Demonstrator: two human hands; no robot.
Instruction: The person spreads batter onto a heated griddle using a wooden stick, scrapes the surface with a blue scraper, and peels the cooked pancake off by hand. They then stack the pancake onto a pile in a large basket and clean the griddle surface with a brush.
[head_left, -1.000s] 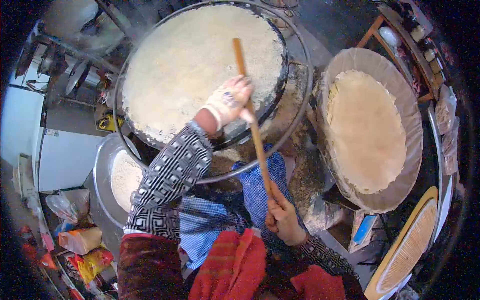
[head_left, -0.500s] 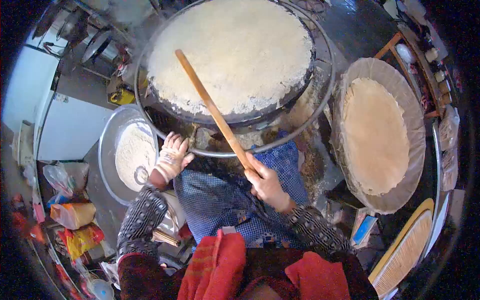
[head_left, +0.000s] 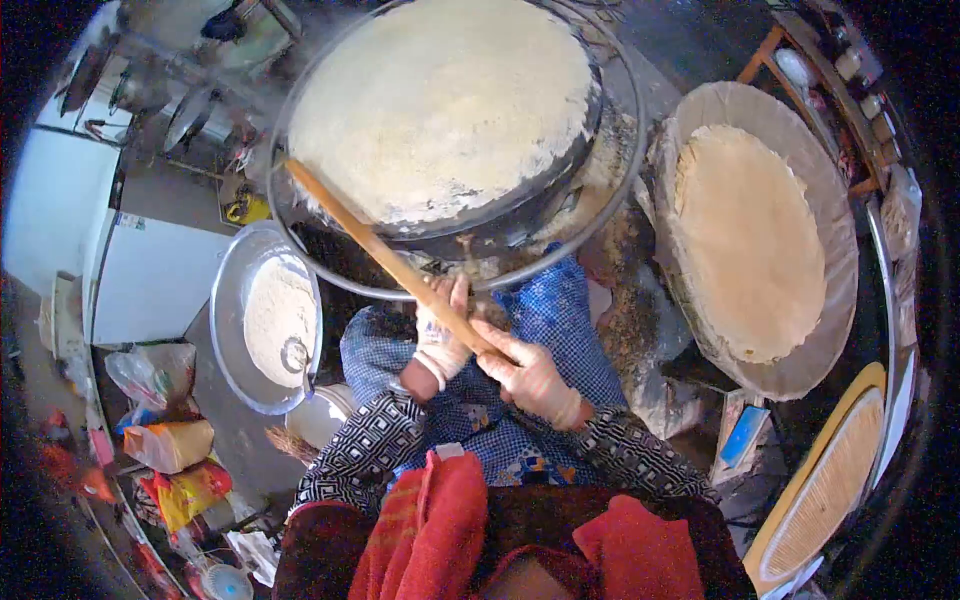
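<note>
Batter-covered griddle [head_left: 530, 210] behind; left hand [head_left: 440, 340], right hand [head_left: 530, 378] clasping long, smooth wooden stick [head_left: 385, 258]

Stick [head_left: 378, 253]: long, round, plain light wood.
Pose: slanted, far tip up-left, near end down-right.
Place: tip beside the griddle's [head_left: 520, 207] left rim, near end below its front edge.

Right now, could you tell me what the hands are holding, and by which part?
Both grip the stick at its near end, the left hand just ahead of the right hand.
</note>
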